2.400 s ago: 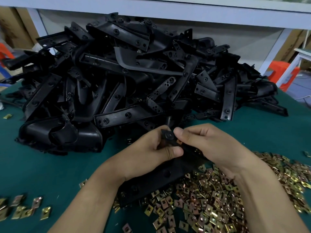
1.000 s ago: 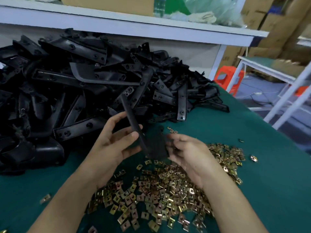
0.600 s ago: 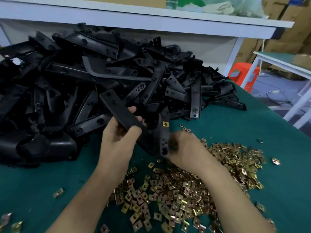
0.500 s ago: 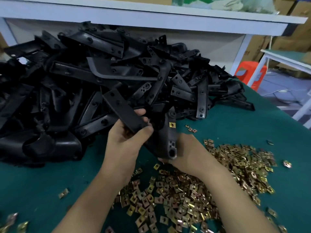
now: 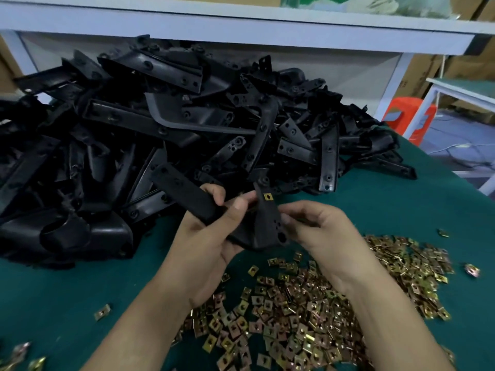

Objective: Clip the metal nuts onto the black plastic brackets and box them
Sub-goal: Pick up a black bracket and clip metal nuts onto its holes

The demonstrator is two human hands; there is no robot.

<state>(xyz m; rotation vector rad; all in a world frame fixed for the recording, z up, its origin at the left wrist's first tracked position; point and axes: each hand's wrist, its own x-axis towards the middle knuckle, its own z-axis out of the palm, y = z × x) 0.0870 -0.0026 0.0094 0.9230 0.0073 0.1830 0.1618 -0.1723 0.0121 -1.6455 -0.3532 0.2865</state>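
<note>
The held black plastic bracket [image 5: 203, 207] serves as the reference part; it is raised above the green worktop [image 5: 53, 290], just in front of the bracket pile.

Left hand [image 5: 209, 242]: grip closed on the bracket. The thumb presses the upper face of the long arm and the fingers wrap beneath it. The long arm extends up and to the left of the hand.

Right hand [image 5: 318, 231]: positioned just right of the bracket's short arm, with the fingertips at its right edge. The fingers are loosely curled. Whether they pinch the bracket or only touch it cannot be determined.

Fitted nut [image 5: 267, 197]: one brass-coloured metal nut is clipped onto the short arm near its upper end. Open holes are visible lower on the same arm.

Loose metal nuts [image 5: 308, 303]: spread in a dense heap on the worktop, below and to the right of the bracket, partly under both forearms. A few single nuts lie well to the left of the heap.

Bracket pile [image 5: 187, 124]: a large stack of black plastic brackets lies behind and to the left of the held bracket. A white shelf frame [image 5: 241, 25] runs behind the pile.
</note>
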